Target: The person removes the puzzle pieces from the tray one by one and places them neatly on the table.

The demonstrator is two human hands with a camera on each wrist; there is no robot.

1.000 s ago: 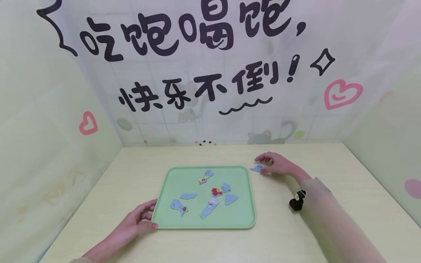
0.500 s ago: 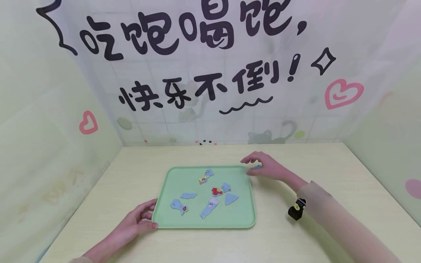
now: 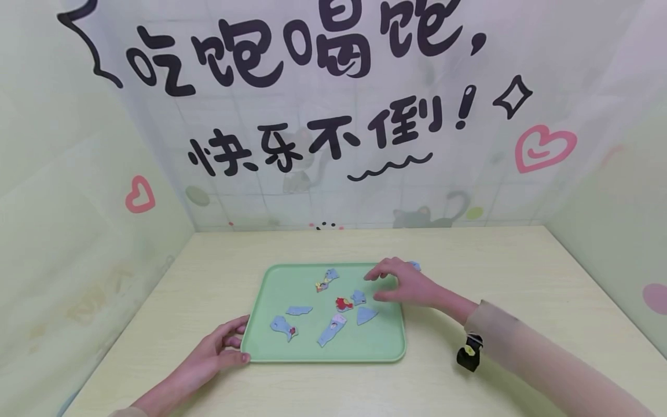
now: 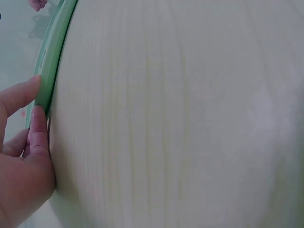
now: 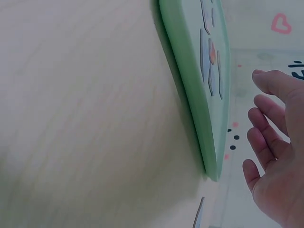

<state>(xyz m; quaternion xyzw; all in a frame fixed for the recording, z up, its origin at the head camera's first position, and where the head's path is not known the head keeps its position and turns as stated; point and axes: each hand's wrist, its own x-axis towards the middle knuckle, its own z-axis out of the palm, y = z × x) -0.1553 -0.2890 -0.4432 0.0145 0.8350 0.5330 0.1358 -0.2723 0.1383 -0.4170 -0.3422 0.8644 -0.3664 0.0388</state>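
A: Hands?
B: Left hand (image 3: 212, 352) grips green tray (image 3: 365, 346) corner; right hand (image 3: 409, 284) released, fingers parted — over tray's right side.
A: Puzzle pieces (image 3: 330, 332)?
B: Several on tray — one on table (image 3: 479, 249), beyond right hand.

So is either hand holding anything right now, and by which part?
The left hand holds the green tray by the rim at its near left corner. The right hand, over the tray's right side, holds nothing.

The left hand (image 3: 215, 350) grips between thumb and fingers; the right hand (image 3: 409, 282) arches, thumb apart.
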